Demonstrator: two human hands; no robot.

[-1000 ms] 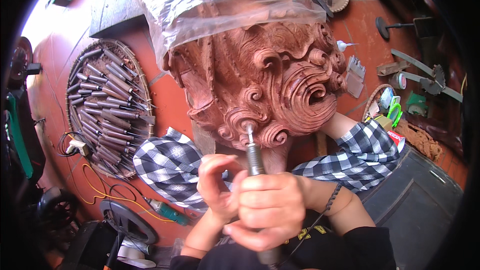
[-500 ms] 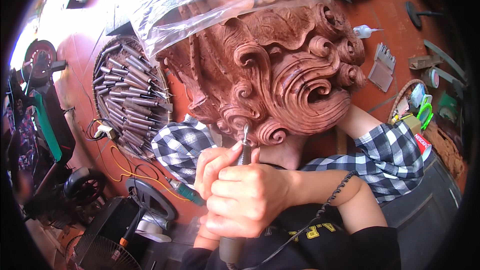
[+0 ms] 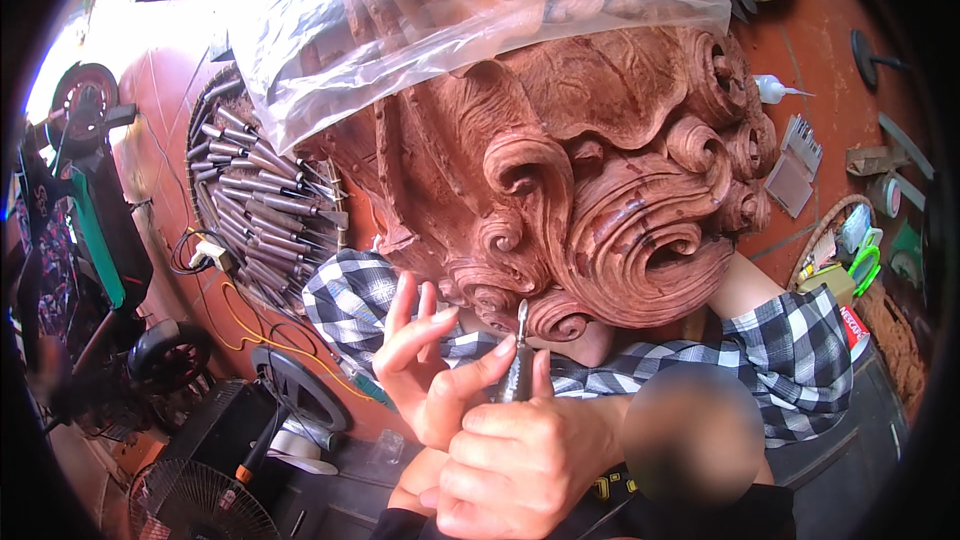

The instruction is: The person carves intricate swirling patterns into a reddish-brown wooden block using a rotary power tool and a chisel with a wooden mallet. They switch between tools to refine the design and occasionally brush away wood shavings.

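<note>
My right hand (image 3: 525, 455) is closed around the grip of a rotary carving handpiece (image 3: 514, 380), its metal bit pointing up and away from me. Beside it, my left hand (image 3: 435, 365) has its fingers spread; one fingertip lies against or very near the handpiece, and I cannot tell which. Just beyond is a large reddish-brown wood carving (image 3: 610, 190) with scrolls and wavy grooves. The bit's tip overlaps the carving's near edge in view, by a small scroll; whether it touches is unclear. Clear plastic sheeting (image 3: 480, 50) drapes over the far part.
At left, a round basket holds many wood-handled chisels (image 3: 265, 200). Cords (image 3: 235, 325) and a fan (image 3: 195, 500) are at lower left. On the tiled floor at right are a small bottle (image 3: 775, 89), a flat case of bits (image 3: 795, 165) and a basket with green scissors (image 3: 865, 260).
My left hand has loosened from around the handpiece and spread its fingers. Both hands and the tool sit slightly further right and lower. The view has shifted, and the carving appears lower and to the right.
</note>
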